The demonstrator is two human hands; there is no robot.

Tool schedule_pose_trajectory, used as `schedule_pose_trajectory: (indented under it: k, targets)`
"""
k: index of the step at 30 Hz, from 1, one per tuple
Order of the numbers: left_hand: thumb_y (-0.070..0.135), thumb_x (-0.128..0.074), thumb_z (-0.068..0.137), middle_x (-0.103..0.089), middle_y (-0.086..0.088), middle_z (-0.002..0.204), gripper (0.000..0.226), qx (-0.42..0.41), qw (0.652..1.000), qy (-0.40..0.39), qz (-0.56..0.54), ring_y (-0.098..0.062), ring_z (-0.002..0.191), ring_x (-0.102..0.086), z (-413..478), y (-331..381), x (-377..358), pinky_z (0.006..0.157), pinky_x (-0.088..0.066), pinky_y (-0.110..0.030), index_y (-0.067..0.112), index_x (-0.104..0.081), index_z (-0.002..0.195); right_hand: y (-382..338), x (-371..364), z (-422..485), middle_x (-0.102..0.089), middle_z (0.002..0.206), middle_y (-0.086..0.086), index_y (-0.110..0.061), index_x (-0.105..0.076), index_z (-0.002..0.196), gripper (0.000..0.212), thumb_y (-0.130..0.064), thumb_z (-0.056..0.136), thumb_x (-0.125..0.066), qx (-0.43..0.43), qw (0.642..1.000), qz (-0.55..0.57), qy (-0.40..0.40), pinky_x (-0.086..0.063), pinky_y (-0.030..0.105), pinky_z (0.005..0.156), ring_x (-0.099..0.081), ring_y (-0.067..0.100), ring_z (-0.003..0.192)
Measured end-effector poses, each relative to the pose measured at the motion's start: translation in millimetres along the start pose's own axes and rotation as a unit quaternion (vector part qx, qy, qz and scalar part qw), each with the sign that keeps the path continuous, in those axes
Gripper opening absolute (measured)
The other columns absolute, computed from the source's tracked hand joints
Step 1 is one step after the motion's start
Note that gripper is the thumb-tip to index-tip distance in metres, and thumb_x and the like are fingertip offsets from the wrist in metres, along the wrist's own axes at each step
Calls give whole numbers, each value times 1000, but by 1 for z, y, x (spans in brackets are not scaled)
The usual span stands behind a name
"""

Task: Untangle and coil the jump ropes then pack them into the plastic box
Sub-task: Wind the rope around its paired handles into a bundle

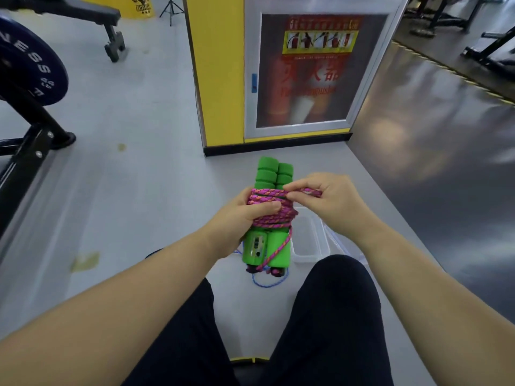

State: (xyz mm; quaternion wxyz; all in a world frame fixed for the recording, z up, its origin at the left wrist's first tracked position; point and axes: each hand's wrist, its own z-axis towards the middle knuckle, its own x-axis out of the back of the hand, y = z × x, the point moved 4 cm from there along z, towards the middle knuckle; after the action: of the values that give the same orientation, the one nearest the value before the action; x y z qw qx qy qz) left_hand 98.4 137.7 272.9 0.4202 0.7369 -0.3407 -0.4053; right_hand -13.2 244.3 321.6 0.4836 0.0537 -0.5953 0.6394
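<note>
— Starting at the left, what is there?

— A weight plate at the far left, well apart from the work. Then the left hand, its fingers curled round the pair of green handles and the turns of pink rope wound across them.

— Which way does the bundle lie?

— Its long axis runs near to far, with the foam ends pointing away and the turns crossing it left to right.

— And the right hand?

— It pinches a loop of the pink rope at the far edge of the coil, just right of the handles.

— Where is the plastic box?

— On the floor, just right of the bundle and below the right hand, so I judge that hand the nearer for packing. A blue rope lies loose on the floor under the bundle, not yet coiled
</note>
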Motion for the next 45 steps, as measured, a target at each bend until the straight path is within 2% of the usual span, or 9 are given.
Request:
schedule_pose_trajectory:
  k: [5, 11, 15, 19, 23, 26, 33, 40, 45]
  targets:
    - [12, -63, 79, -68, -18, 105, 41, 1, 999, -28, -42, -30, 88, -68, -4, 4, 5, 78, -58, -39, 6, -54, 118, -16, 1, 4, -68, 77, -3, -8, -74, 94, 18, -18, 82, -64, 158, 978, -136, -20, -41, 5, 72, -57, 0, 79]
    - [12, -68, 75, -67, -19, 101, 42, -6, 997, -53, -48, -29, 83, -68, -6, 4, 6, 75, -58, -38, 5, -57, 115, -12, 5, -7, -66, 76, 2, -18, -68, 99, 21, -5, 83, -65, 30, 997, 56, -31, -53, 16, 63, -64, 12, 62]
    - [14, -70, 75, -67, -19, 104, 47, -12, 998, -67, -5, -31, 88, -68, -3, 7, 2, 81, -57, -42, 7, -55, 119, 3, 5, -16, -68, 79, 0, -27, -67, 90, 24, -4, 84, -62, -51, 984, 169, -11, -53, 15, 63, -66, 6, 63]
    - [17, -69, 72, -68, -15, 104, 48, -18, 997, -68, 41, -29, 89, -69, -5, 10, -2, 80, -58, -39, 12, -54, 118, 2, 13, -15, -66, 80, -4, -22, -73, 89, 9, -20, 82, -67, 42, 999, -9, 23, -48, 13, 72, -61, 6, 76]
    - [27, -73, 66, -69, -11, 104, 54, -51, 993, -28, 106, -25, 92, -70, -2, 16, 0, 83, -57, -38, 14, -54, 115, -8, 10, -9, -62, 82, -4, -14, -75, 84, 17, -27, 81, -64, 143, 970, -184, 72, -36, 10, 77, -51, 11, 81]
    - [35, -72, 67, -69, -8, 102, 49, -68, 987, -4, 145, -23, 92, -69, 0, 19, -1, 85, -56, -38, 17, -56, 110, -15, 2, -8, -67, 78, 3, -7, -74, 83, 15, -13, 77, -61, 127, 971, -190, 75, -50, 26, 64, -60, 15, 69]
    - [18, -72, 76, -67, -14, 103, 36, -55, 986, 4, 155, -29, 93, -68, 2, 19, 6, 85, -55, -42, 18, -55, 107, -18, -6, -11, -67, 73, 3, -7, -75, 87, 18, -18, 79, -65, 115, 983, -130, 61, -44, 13, 61, -52, 1, 64]
    - [19, -68, 71, -65, -18, 106, 47, -13, 989, 7, 148, -35, 94, -67, 2, 16, 5, 85, -55, -49, 17, -53, 114, -15, -4, -8, -63, 73, -4, -7, -76, 89, 29, -32, 76, -68, 110, 989, -86, 40, -46, 13, 63, -55, 6, 75]
    - [8, -61, 84, -65, -18, 104, 29, -6, 989, 19, 144, -35, 93, -66, 4, 16, 3, 85, -55, -47, 18, -52, 109, -18, -8, -6, -62, 68, 0, -7, -76, 83, 22, -26, 76, -65, 114, 983, -137, 33, -49, 22, 55, -50, 4, 59]
